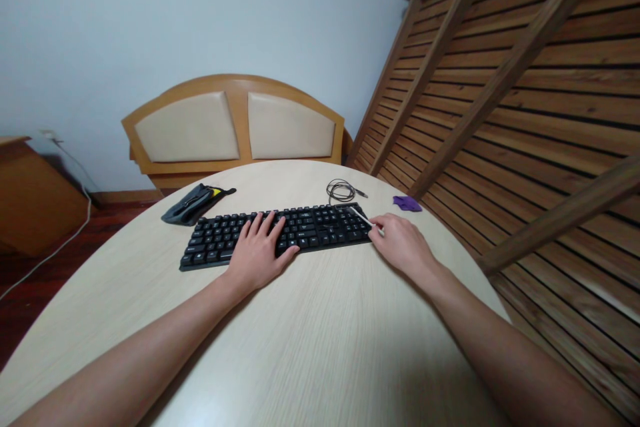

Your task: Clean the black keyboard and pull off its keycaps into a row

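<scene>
A black keyboard (325,230) lies on the pale round table (320,327), slightly askew. Fingers spread, my left hand (257,253) rests flat over the keyboard's middle keys and covers some of them. At the keyboard's right end, my right hand (400,240) is closed around a thin white stick, perhaps a cotton swab (363,217). The stick's far tip is at the upper right keys, by the number pad; its tip is too small to make out clearly.
Behind the keyboard lies its coiled cable (341,191) with a plug. A dark pouch (193,205) with a yellow bit sits at the left, a purple cloth (407,203) at the right. A wooden slatted frame (525,100) leans along the right; a padded headboard (240,123) stands behind.
</scene>
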{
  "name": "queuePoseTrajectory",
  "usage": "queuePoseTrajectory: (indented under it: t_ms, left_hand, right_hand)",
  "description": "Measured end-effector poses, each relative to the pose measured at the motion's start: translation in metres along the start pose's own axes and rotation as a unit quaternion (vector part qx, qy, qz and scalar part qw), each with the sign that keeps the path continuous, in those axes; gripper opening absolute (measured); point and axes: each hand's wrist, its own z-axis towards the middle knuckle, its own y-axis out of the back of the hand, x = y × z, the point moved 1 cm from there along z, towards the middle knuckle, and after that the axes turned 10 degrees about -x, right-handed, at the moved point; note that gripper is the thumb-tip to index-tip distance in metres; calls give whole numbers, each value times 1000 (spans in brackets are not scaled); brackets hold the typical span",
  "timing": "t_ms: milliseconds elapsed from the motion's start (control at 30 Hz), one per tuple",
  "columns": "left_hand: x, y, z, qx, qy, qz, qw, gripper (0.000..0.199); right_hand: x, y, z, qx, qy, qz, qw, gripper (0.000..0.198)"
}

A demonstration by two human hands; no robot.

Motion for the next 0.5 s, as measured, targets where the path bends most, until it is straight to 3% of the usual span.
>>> queuePoseTrajectory:
  t_ms: [200, 500]
  left_hand:
    - [0, 2, 0, 8, 1, 3, 1000, 74]
    - [0, -1, 0, 5, -3, 9, 1000, 74]
  right_hand:
    - [-4, -14, 4, -63, 41, 52, 996, 34]
    - [-4, -24, 4, -50, 66, 63, 995, 38]
